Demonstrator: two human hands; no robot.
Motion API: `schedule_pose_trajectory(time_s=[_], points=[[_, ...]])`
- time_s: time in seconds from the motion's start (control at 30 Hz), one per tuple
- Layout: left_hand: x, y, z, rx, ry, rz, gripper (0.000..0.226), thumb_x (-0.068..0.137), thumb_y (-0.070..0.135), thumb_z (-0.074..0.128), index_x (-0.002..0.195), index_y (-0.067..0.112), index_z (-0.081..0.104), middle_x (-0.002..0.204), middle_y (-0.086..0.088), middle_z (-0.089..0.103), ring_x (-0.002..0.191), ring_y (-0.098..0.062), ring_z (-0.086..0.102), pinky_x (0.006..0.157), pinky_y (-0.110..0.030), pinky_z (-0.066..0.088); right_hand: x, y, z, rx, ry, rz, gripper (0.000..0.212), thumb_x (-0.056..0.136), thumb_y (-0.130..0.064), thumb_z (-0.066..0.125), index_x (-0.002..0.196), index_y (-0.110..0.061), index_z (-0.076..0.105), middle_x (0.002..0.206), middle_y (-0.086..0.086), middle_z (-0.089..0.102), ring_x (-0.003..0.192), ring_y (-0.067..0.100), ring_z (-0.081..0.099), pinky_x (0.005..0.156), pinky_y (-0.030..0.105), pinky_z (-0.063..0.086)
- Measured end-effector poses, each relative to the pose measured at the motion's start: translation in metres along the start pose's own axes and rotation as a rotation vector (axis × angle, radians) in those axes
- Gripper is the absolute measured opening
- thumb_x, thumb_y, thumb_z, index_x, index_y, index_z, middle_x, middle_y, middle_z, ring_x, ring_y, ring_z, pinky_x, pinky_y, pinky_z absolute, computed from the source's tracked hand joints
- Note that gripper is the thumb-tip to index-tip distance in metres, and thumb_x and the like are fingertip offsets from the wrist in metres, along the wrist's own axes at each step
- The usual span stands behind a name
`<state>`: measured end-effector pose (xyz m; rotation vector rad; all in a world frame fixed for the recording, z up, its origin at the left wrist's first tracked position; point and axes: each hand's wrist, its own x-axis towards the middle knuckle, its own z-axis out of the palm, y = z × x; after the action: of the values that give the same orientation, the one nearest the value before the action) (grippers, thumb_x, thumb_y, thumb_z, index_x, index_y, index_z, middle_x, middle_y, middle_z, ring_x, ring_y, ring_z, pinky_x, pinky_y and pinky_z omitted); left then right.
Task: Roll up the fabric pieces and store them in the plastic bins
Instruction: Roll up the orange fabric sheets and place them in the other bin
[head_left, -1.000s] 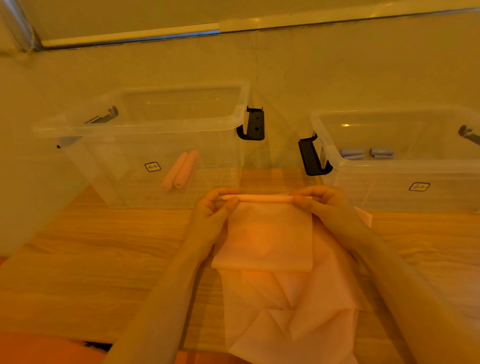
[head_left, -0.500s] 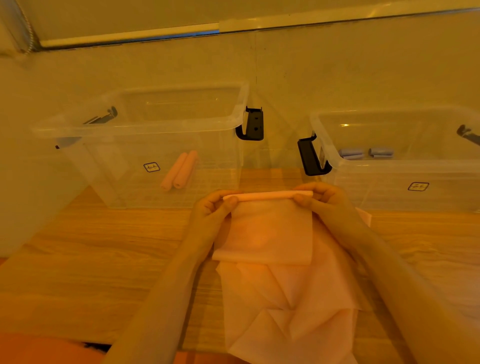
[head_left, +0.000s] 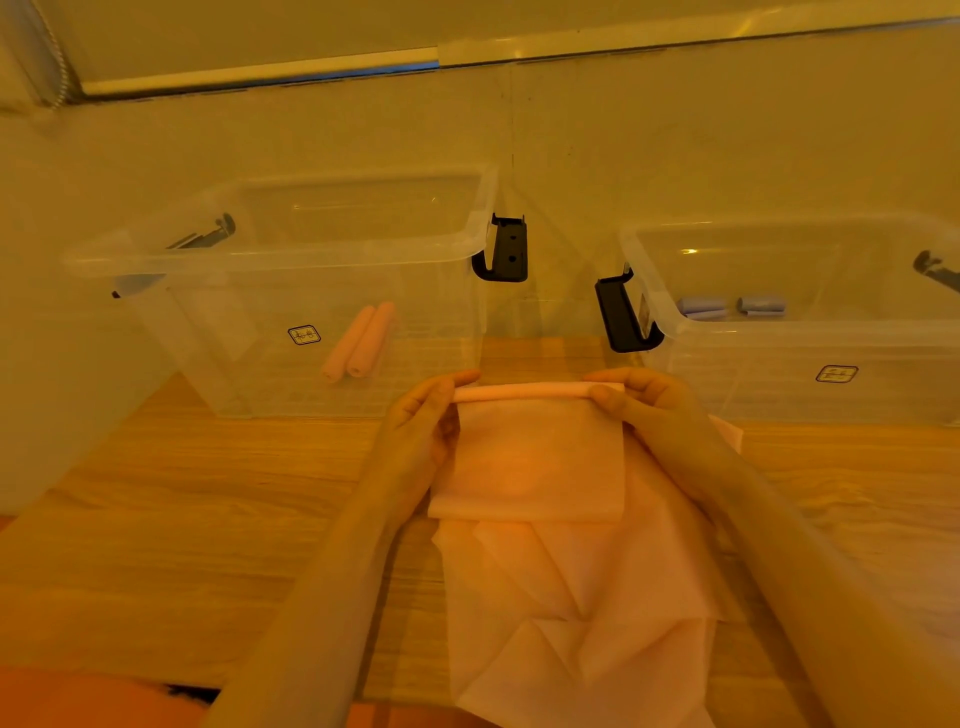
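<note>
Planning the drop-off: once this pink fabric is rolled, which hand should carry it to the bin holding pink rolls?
Left hand: it is nearer the clear plastic bin holding two pink rolls.

Two small stickers, none legible. One dark-bordered sticker (head_left: 304, 335) on the front wall of the left clear plastic bin (head_left: 156, 254), low and left of centre, with marks too small and blurred to read. A like sticker (head_left: 836, 373) on the front wall of the right clear plastic bin (head_left: 779, 338), toward its right side, equally unreadable. A pale tag (head_left: 644, 314) beside the right bin's black handle (head_left: 618, 317), print too fine to make out.
</note>
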<state>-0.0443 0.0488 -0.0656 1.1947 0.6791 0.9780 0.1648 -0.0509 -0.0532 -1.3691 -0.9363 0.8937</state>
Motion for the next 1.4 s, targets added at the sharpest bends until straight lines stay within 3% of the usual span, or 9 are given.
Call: schedule_pose_trajectory(time_s=[0.2,0.3,0.53,0.77,0.93,1.07,1.23,1.4], points=[[0.005,-0.001,0.000,-0.200,-0.019,-0.133,0.042,0.088,0.040,0.045,0.109,0.010,0.065,0.098,-0.006,0.071,0.095,-0.017,0.064,0.089,-0.034,0.048,0.000,0.000,0.002,-0.028,-0.008,-0.016,0.011,0.090,-0.023,0.061,0.097,-0.023,0.070,0.075,-0.013,0.071,0.069,0.001,0.067,0.057,0.015,0.052],[0.007,-0.002,0.000,-0.214,-0.008,-0.142,0.044,0.082,0.042,0.048,0.107,0.012,0.067,0.097,-0.006,0.070,0.095,-0.019,0.062,0.086,-0.034,0.049,0.000,0.001,0.002,-0.021,-0.019,-0.013,0.012,0.091,-0.023,0.060,0.098,-0.022,0.070,0.079,-0.011,0.071,0.071,0.002,0.067,0.058,0.015,0.052],[0.008,0.000,0.002,-0.196,0.010,-0.185,0.039,0.099,0.037,0.036,0.102,0.016,0.069,0.091,-0.003,0.072,0.094,-0.019,0.062,0.085,-0.037,0.050,0.001,0.002,0.001,-0.043,-0.038,-0.015,0.013,0.090,-0.027,0.061,0.099,-0.026,0.070,0.083,-0.012,0.072,0.076,0.004,0.068,0.060,0.016,0.052],[0.010,-0.005,0.000,-0.210,-0.026,-0.147,0.035,0.087,0.036,0.045,0.100,0.013,0.068,0.091,-0.004,0.071,0.092,-0.017,0.062,0.085,-0.035,0.049,0.002,0.004,0.001,-0.044,-0.056,-0.001,0.018,0.090,-0.029,0.060,0.106,-0.026,0.069,0.088,-0.009,0.072,0.076,0.004,0.069,0.059,0.016,0.052],[0.013,-0.008,-0.001,-0.178,-0.045,-0.144,0.038,0.085,0.040,0.046,0.102,0.016,0.069,0.100,-0.004,0.071,0.093,-0.014,0.066,0.074,-0.029,0.055,0.003,0.008,0.003,-0.121,-0.063,-0.022,0.025,0.092,-0.033,0.057,0.114,-0.026,0.066,0.104,-0.008,0.068,0.084,-0.001,0.065,0.062,0.012,0.050],[0.014,-0.009,0.000,-0.190,-0.053,-0.174,0.039,0.093,0.041,0.040,0.103,0.016,0.069,0.099,-0.003,0.072,0.093,-0.014,0.067,0.072,-0.028,0.055,0.002,0.005,0.006,-0.106,-0.083,-0.065,0.019,0.094,-0.027,0.054,0.110,-0.031,0.063,0.104,-0.014,0.062,0.080,-0.012,0.060,0.061,0.006,0.046],[0.016,-0.010,0.001,-0.133,-0.041,-0.170,0.040,0.099,0.036,0.033,0.105,0.016,0.067,0.100,0.000,0.072,0.097,-0.012,0.065,0.073,-0.025,0.054,0.002,0.005,0.007,-0.114,-0.091,-0.075,0.020,0.095,-0.028,0.051,0.112,-0.038,0.056,0.106,-0.017,0.055,0.090,0.002,0.058,0.060,0.007,0.047],[0.015,-0.011,0.001,-0.074,-0.077,-0.185,0.039,0.101,0.034,0.031,0.109,0.018,0.065,0.099,0.001,0.073,0.094,-0.011,0.067,0.076,-0.026,0.055,0.003,0.006,0.008,-0.173,-0.098,-0.041,0.023,0.096,-0.034,0.049,0.118,-0.041,0.052,0.109,-0.021,0.049,0.094,0.002,0.054,0.058,0.008,0.046]])
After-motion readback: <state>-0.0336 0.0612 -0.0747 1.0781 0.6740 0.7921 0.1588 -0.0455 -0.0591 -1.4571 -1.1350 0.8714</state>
